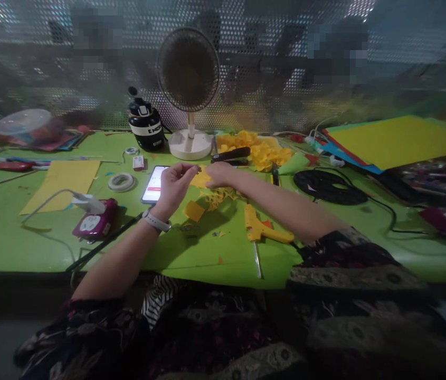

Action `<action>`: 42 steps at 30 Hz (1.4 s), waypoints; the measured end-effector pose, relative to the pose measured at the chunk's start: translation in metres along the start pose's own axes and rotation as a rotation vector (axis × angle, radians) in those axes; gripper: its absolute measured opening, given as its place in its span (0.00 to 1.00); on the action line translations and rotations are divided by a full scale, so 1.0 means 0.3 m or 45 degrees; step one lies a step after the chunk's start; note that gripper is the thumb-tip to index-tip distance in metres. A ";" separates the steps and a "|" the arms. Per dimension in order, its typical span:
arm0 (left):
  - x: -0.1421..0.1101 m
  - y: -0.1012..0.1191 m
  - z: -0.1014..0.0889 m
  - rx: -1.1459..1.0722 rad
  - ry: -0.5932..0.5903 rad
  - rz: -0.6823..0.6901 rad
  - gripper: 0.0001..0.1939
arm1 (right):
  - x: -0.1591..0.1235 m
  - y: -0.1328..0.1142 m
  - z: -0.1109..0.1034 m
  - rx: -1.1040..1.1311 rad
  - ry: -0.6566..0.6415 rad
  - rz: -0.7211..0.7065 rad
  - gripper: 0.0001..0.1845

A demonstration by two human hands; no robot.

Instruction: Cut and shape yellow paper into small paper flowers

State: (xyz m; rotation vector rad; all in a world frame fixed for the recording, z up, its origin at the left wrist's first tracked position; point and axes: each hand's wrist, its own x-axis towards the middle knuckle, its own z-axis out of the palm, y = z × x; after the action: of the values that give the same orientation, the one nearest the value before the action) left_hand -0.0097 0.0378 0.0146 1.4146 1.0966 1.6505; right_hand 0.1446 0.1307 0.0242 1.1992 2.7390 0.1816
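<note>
My left hand (176, 186), with a pale watch on its wrist, is closed in a pinch above the phone's right side. Whatever its fingertips hold is too small to make out. Just to the right, my right hand (221, 174) reaches down with curled fingers at a piece of yellow paper (199, 178); what lies between them is hidden. Shredded yellow paper strips (223, 198) lie below that hand. A small yellow paper square (193, 211) is nearer me. The lit phone (152, 188) lies partly behind my left hand.
A yellow glue gun (264, 229) lies near the front edge. Behind are a black stapler (230, 154), crumpled yellow paper petals (260, 148), a fan (190, 142) and a bottle (146, 126). Left are a tape roll (122, 182) and a purple power adapter (98, 219); right, coloured sheets (400, 140).
</note>
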 end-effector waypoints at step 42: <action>-0.144 0.050 0.095 -0.497 -0.535 -0.605 0.15 | -0.457 -0.112 0.042 1.411 0.956 0.268 0.13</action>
State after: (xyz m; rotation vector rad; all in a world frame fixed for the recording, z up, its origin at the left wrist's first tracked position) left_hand 0.0259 -0.0027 0.0123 1.0728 0.7417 1.0871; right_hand 0.2148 0.0077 0.0178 1.9435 3.4001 -1.2823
